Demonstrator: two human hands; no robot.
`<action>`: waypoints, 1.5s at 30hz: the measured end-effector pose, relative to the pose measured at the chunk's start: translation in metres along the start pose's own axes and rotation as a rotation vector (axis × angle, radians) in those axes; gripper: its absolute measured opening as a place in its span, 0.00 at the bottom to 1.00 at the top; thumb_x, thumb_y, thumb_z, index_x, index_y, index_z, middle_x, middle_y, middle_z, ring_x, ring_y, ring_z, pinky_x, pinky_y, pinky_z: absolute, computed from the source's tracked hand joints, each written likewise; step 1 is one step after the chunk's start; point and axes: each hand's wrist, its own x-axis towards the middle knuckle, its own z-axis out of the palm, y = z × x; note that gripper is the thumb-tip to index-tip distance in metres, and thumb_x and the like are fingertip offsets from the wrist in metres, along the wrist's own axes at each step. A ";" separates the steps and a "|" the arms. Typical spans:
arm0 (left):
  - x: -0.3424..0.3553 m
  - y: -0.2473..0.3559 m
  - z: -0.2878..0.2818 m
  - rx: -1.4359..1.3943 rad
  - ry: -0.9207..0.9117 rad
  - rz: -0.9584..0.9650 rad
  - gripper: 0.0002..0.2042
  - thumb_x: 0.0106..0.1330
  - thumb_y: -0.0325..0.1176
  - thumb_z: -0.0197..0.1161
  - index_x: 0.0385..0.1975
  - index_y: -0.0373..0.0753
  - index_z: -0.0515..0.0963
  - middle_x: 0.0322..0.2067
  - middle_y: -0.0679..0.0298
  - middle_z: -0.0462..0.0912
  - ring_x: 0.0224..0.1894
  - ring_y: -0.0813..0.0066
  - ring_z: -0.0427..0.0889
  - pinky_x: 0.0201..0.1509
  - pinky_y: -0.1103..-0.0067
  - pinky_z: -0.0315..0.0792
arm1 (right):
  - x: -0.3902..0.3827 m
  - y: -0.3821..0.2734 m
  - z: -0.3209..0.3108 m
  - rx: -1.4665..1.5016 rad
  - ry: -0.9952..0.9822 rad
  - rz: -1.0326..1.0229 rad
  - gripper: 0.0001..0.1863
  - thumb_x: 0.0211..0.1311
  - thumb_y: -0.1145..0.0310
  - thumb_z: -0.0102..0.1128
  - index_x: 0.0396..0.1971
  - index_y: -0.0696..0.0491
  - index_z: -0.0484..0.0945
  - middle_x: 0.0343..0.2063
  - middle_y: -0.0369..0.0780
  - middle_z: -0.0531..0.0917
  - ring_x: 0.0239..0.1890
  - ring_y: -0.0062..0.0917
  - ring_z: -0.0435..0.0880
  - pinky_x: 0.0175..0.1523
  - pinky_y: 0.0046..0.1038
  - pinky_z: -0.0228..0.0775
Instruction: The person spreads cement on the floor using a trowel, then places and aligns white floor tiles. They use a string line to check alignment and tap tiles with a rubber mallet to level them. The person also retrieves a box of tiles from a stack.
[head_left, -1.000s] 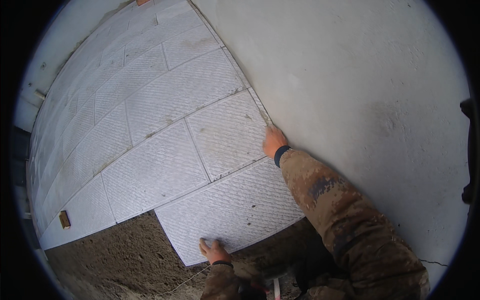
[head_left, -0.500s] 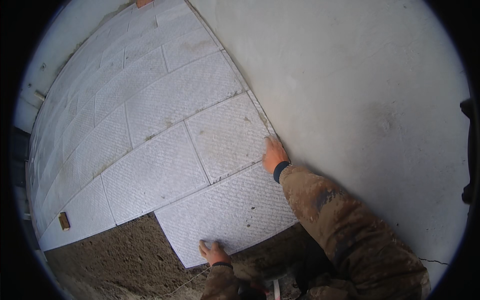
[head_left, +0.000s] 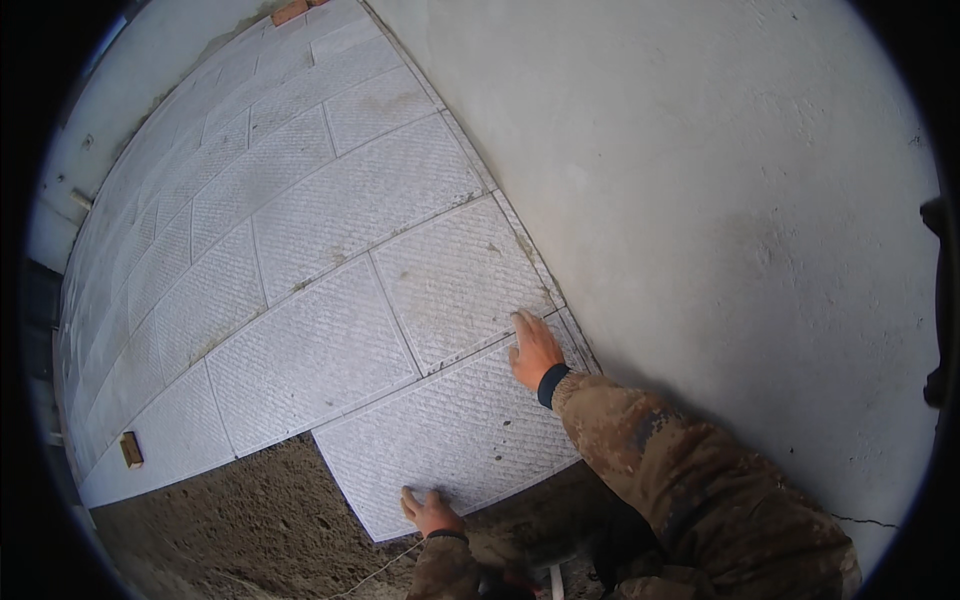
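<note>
A grey rectangular paving tile with a ridged surface lies against the row of laid tiles. My left hand rests at its near edge, fingers spread on the surface. Close to the tile's far right corner, my right hand lies with fingers stretched across the joint toward the neighbouring tile. Neither hand has anything in its grasp. A narrow tile strip shows between the tile and the wall. Two small dark specks sit on the tile's face.
A pale plastered wall rises along the right side. Rough brown mortar or soil borders the tiles on the near side, with a thin string over it. A small brownish block stands on a left tile; an orange brick lies far off.
My right hand has moved left and nearer, away from the wall side, uncovering the narrow strip there. My left hand stays at the tile's near edge.
</note>
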 end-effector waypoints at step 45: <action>0.000 0.002 0.000 0.044 -0.028 -0.013 0.09 0.55 0.21 0.57 0.36 0.34 0.79 0.66 0.30 0.53 0.67 0.25 0.53 0.68 0.48 0.58 | 0.038 0.038 -0.012 -0.205 0.062 0.112 0.29 0.54 0.76 0.54 0.59 0.64 0.65 0.63 0.57 0.65 0.66 0.50 0.63 0.71 0.41 0.56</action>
